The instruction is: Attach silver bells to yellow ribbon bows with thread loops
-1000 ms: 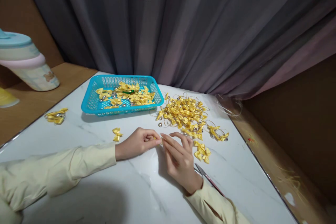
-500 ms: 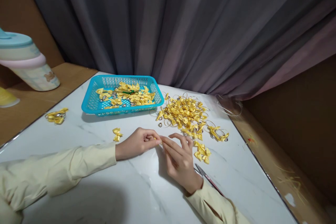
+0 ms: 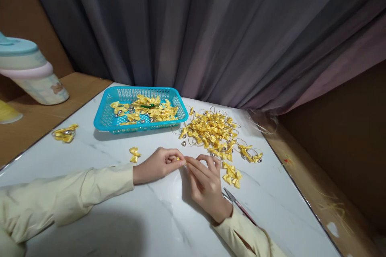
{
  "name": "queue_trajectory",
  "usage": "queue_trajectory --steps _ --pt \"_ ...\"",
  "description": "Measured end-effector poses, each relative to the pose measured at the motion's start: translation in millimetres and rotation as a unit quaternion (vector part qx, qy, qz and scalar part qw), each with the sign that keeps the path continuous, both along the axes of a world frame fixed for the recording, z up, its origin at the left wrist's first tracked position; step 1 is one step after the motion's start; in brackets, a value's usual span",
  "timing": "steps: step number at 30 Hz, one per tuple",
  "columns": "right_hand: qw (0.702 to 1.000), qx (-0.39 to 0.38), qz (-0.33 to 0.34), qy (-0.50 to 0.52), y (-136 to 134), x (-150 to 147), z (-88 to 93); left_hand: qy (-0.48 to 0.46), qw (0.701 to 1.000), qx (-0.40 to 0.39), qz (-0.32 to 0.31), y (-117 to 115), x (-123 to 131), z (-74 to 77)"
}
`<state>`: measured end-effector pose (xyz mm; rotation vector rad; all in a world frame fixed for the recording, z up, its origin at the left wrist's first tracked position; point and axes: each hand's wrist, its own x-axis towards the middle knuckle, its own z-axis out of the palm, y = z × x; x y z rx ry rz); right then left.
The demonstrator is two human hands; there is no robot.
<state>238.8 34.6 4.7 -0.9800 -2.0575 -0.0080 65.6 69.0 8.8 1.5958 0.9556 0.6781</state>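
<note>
My left hand [image 3: 164, 164] is closed in a pinch, with a small bit of yellow ribbon [image 3: 179, 158] showing between thumb and finger; most of it is hidden. Fingertip to fingertip with it, my right hand [image 3: 205, 180] is pinched too, and what it grips is too small to make out. A yellow ribbon bow [image 3: 134, 154] lies just behind my left wrist. More bows [image 3: 232, 174] lie right of my right hand. Partly under my right wrist are scissors [image 3: 238, 202]. Beyond the hands is a heap of yellow bows with thin loops and silvery heart charms [image 3: 211, 128].
A blue plastic basket [image 3: 104, 122] holds more bows and charms at the back of the white marbled table [image 3: 163, 221]. One small bundle of bows [image 3: 65, 133] lies far left. A tumbler [image 3: 33, 70] stands on the brown surface at left. A grey curtain [image 3: 169, 28] hangs behind.
Almost nothing differs. The raised fingers of my right hand have dipped slightly, while both hands stay pinched together at the same spot.
</note>
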Motion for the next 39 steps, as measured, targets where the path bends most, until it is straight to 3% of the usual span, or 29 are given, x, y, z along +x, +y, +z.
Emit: queue_trajectory --steps 19,33,39 --pt "1.0 -0.005 -0.014 0.026 0.8 -1.9 -2.4 0.012 0.998 0.054 0.011 1.9 0.5 -3.3" --pt "0.999 -0.022 -0.01 0.026 0.8 -2.0 -6.5 0.098 0.966 0.237 0.039 -6.5 0.0 -9.8" --pt "0.998 -0.012 -0.052 0.013 1.3 -0.7 -6.4 0.118 0.973 0.196 0.017 -5.8 -0.2 -7.7"
